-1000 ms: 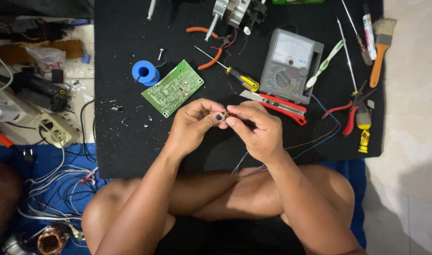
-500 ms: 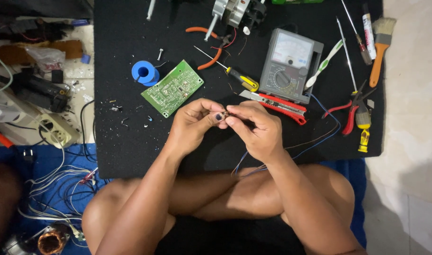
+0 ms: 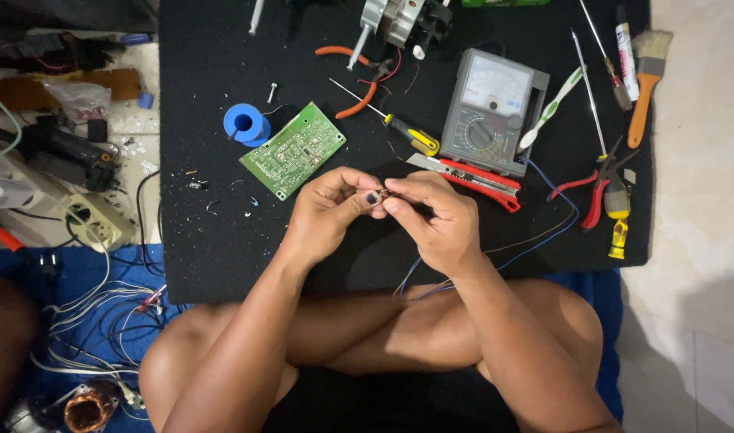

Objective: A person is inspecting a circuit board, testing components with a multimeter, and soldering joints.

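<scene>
My left hand [image 3: 328, 210] and my right hand [image 3: 436, 220] meet fingertip to fingertip over the black mat [image 3: 214, 240]. Between them they pinch a small dark component [image 3: 377, 195] with thin wires. Blue and brown wires [image 3: 535, 244] trail from under my right hand across the mat and down toward my crossed legs. A green circuit board [image 3: 293, 149] lies just left of my left hand. A red-handled utility knife [image 3: 471, 176] lies right beside my right hand.
On the mat: a grey analog multimeter [image 3: 490, 112], yellow-black screwdriver [image 3: 399, 132], blue solder spool [image 3: 244, 124], orange pliers [image 3: 359, 76], a small motor [image 3: 399, 20], red cutters [image 3: 596, 188], a brush [image 3: 646, 72]. A power strip [image 3: 98, 216] and tangled cables [image 3: 94, 321] lie at the left.
</scene>
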